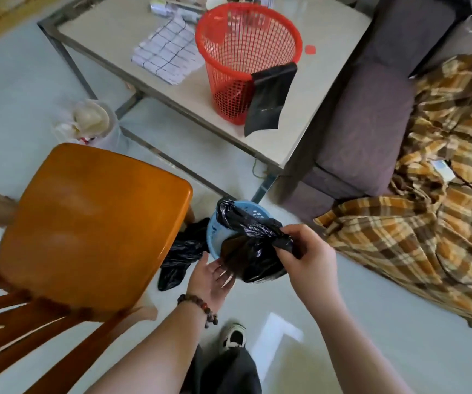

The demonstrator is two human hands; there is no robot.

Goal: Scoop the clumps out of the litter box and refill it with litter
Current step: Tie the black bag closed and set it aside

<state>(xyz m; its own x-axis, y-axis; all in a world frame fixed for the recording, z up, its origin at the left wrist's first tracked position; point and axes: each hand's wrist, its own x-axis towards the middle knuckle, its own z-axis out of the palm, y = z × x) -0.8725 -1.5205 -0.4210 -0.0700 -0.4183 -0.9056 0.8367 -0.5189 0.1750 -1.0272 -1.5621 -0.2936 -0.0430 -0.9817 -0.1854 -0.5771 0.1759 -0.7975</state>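
— What am I dealing with down there?

— A black plastic bag [253,251], thin and crinkly, draped over and into a small blue basket [213,237] on the floor, just beside the wooden chair [92,223]. My right hand [303,251] pinches a gathered fold of the bag's edge between thumb and curled fingers. My left hand [212,273] is spread, palm up, fingers straight, touching the underside of the film at the basket's near rim; it grips nothing.

— How will it handle?

— I judge it very light and limp, with no stiffness of its own, slick on the skin and easy to tear if I drag it against the basket's mesh. The basket looks light too, so a hard pull would likely lift or tip it. I'd take the bag by its bunched edge, as the right hand does, and steady the rim with the left.

— And the litter box?

— I see no litter box, scoop or litter here. A second piece of black film [180,254] lies on the floor touching the basket's left side.

— Further out?

— A red mesh basket [246,52] stands on the counter [314,81] with another black bag [269,98] hanging from its rim, a checked cloth [166,52] beside it. A plaid blanket [428,180] covers the sofa to the right.
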